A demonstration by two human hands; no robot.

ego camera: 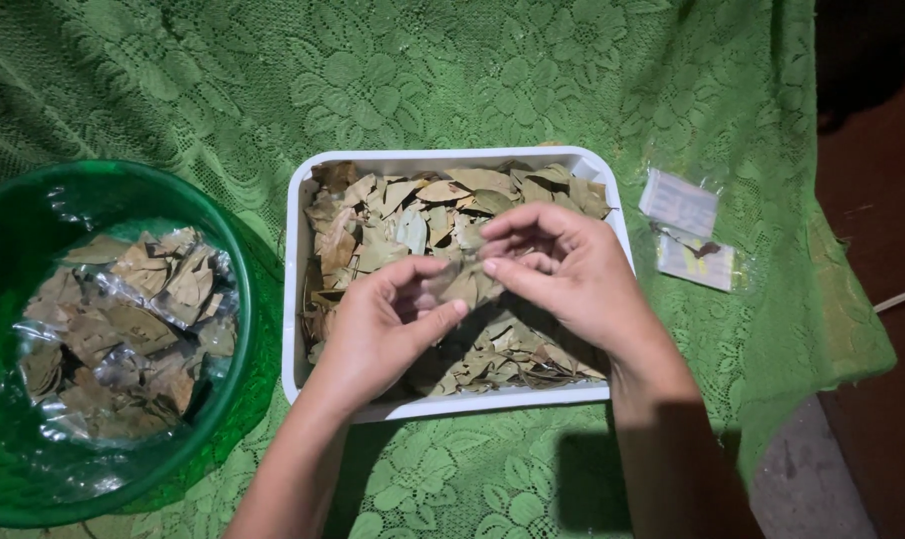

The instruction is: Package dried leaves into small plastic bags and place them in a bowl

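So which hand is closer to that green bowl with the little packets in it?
The left hand. It is on the green bowl's side of the white tray; the right hand is farther off, toward the tray's other end.

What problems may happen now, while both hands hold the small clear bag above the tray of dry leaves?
1. The left hand and right hand pinch a thin clear bag; it might tear or slip.
2. The dry leaves look brittle, so they may crumble if pressed in.
3. The white tray is heaped; leaves might spill onto the green lace cloth, where they would be hard to see.
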